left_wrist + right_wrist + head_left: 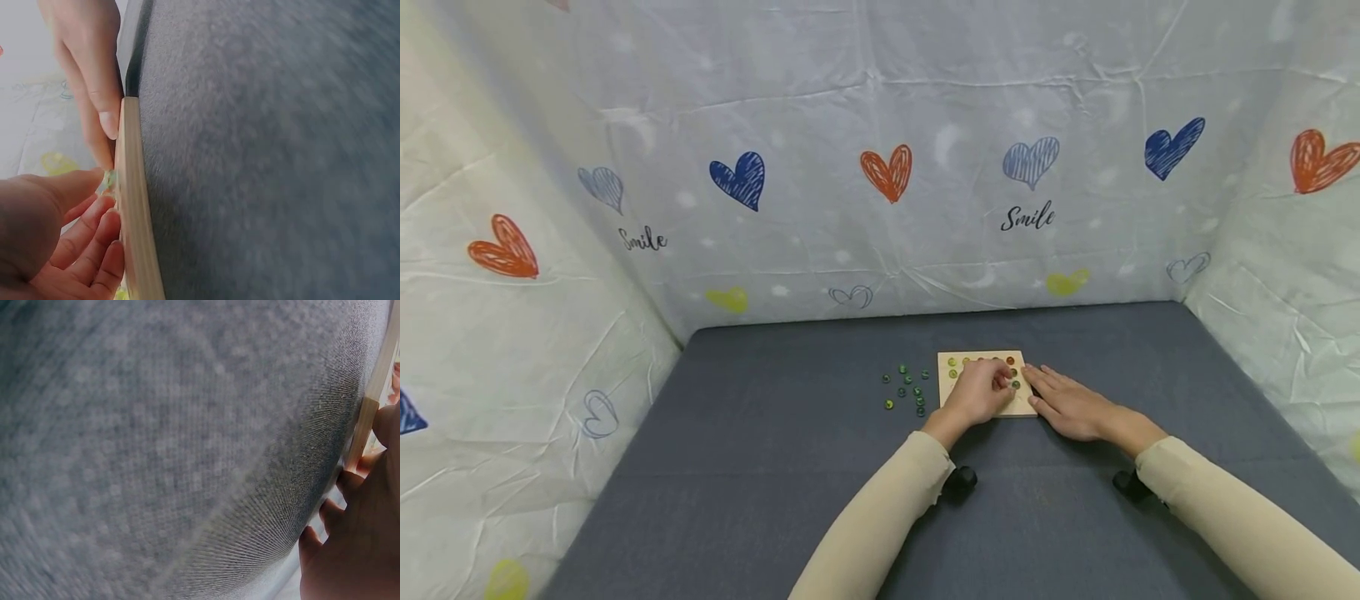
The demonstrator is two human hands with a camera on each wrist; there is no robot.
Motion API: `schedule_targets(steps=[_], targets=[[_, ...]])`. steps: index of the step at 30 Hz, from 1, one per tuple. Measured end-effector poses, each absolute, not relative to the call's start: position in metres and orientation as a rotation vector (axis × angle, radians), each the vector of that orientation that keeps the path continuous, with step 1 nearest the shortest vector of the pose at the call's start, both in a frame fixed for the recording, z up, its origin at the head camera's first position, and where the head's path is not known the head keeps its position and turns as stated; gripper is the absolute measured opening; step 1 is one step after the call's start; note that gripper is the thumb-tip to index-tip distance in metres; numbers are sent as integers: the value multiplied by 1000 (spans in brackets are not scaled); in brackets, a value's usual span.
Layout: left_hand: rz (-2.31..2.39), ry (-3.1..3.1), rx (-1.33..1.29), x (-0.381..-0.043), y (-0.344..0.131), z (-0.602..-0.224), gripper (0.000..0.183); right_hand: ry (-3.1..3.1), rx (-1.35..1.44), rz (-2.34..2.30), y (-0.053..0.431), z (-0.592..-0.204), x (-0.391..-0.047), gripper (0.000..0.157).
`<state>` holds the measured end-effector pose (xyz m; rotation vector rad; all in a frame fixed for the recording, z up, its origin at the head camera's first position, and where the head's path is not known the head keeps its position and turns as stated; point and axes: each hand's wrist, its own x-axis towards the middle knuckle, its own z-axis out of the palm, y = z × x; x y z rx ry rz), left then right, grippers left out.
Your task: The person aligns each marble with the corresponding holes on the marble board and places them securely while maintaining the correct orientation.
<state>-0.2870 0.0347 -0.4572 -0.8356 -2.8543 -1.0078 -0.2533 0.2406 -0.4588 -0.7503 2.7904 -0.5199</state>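
Observation:
A pale wooden board [946,400] lies on the table, with small glass marbles in yellow, orange, red and green set in rows on it. Over the board, my left hand [977,392] pinches a small greenish marble [109,180] between thumb and fingertips, close to the board's surface; its other fingers are loosely bent. Partly hidden behind that hand are some of the board's marbles. My right hand [1075,408] lies with fingers extended at the board's right edge, the fingertips touching it. The wrist view on that side shows the thumb and fingers against the wooden edge [364,428].
Left of the board, several loose marbles [917,391], mostly green, are scattered on the dark grey tabletop [775,417]. A white curtain [820,100] printed with hearts stands behind the table and along both sides.

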Motion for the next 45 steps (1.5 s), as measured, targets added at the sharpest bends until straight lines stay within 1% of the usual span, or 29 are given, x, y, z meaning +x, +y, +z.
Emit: schedule_targets(steps=[11,17,25,34,45], targets=[[-926,-2886,-927,-279,21,-448,22,2812,-759,-502,243,-459,-253,60],[-899,-2880,-930,-275,13,-440,25,2814,-739,-496,245,-460,-253,60],[-877,-2820,-914,-272,-6,-433,23,2809,-747,-499,246,-458,-252,61],[-918,-2773,-906,-270,-37,-427,24,2812,-767,-507,245,-459,-250,60],[-963,-2807,-735,-274,-91,-428,28,2809,-778,-515,243,-461,-252,61]])
